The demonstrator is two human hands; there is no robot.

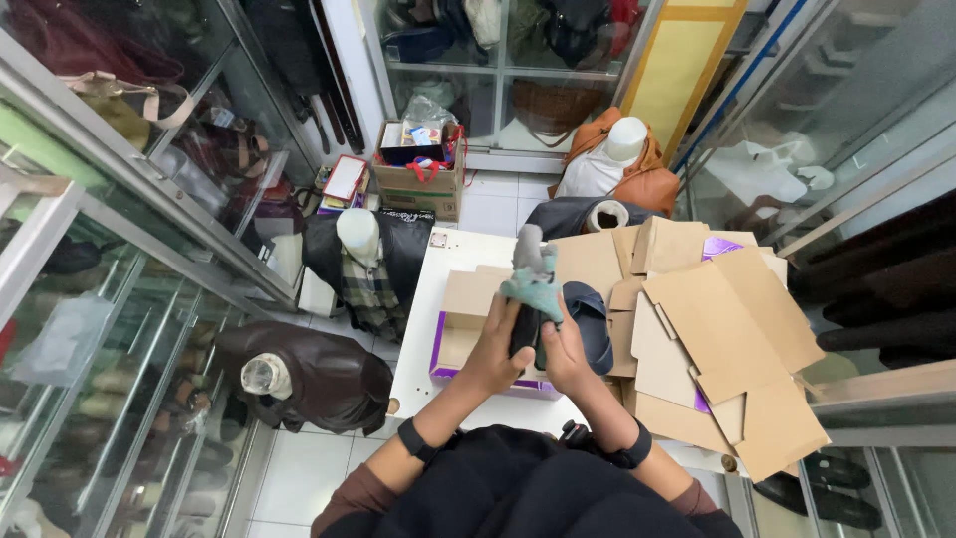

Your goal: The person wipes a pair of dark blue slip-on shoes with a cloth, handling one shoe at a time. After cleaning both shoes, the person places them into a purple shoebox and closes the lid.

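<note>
I have both hands closed over the white tabletop (438, 269), left hand (495, 351) in a firm grip on the dark shoe (525, 329), right hand (564, 357) pinching the teal cloth (534, 286), so I judge short, light rubbing strokes best.

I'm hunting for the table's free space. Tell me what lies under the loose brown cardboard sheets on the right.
Under the cardboard sheets purple box edges peek out near the top, and the white table shows only at the left. What else lies beneath is covered.

Matt brown cardboard sheets (727, 329), soft teal cloth (533, 289), glossy leather jacket (319, 374)
</note>
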